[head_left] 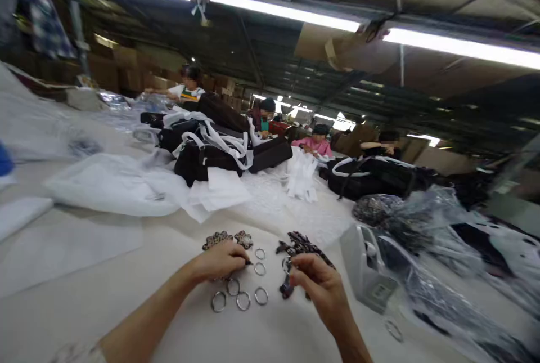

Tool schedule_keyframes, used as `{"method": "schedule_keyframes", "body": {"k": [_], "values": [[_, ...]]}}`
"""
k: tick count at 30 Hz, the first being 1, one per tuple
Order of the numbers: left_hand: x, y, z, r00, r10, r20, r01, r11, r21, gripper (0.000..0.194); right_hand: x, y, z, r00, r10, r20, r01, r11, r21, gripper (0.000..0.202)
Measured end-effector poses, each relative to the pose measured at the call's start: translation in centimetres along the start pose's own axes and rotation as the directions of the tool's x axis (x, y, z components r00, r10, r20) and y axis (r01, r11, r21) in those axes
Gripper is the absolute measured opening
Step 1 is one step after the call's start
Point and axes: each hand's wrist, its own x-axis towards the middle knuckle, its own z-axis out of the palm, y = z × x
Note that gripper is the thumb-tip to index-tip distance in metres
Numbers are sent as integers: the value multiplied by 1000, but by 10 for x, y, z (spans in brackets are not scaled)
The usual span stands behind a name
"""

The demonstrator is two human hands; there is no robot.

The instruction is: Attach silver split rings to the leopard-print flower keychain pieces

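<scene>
My left hand (pixel 221 261) is closed over the white table, fingertips pinched at a small dark piece that I cannot make out. Behind it lie flower-shaped leopard-print pieces (pixel 217 238), and a smaller one (pixel 243 239) sits beside them. Several loose metal rings (pixel 243 300) lie in front and to the right of this hand. My right hand (pixel 318 284) pinches a metal ring (pixel 286 264) between thumb and fingers. Under and behind that hand is a pile of dark patterned pieces (pixel 301 243), partly hidden by the fingers.
A grey-white plastic holder (pixel 366 264) stands right of my right hand. Clear plastic bags (pixel 434 222) spread beyond it. Black bags with white straps (pixel 211 155) are heaped at the back, near white wrapping sheets (pixel 113 183). Several people sit farther off; one wears pink (pixel 316 143).
</scene>
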Motion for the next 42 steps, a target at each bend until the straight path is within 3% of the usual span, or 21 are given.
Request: {"method": "schedule_keyframes", "body": {"k": [4,10,13,16,19,28,42], "values": [[-3,-1,8,999,-49,-22,51,995,90,42,-4,-3,5,1000,-6,30,6,1000,2,23],[5,-3,25,963,-15,-267,58,986,154,22,-5,-1,5,999,39,21,-41,996,73,27],[7,2,24,933,-48,-357,19,996,-84,19,-6,-2,9,999,41,35,-45,992,121,25],[6,9,21,933,-147,-330,-47,856,-515,24,-8,-3,15,996,41,84,-55,982,182,24],[3,19,22,946,-155,-286,-89,722,-686,31,-10,-3,21,989,39,143,-73,968,241,24],[-5,35,30,969,-58,-242,-158,607,-779,31,-12,-11,36,960,90,266,-176,929,324,24],[-8,37,29,983,17,-183,-163,545,-822,35,-9,0,34,966,88,245,-182,903,390,20]]}}
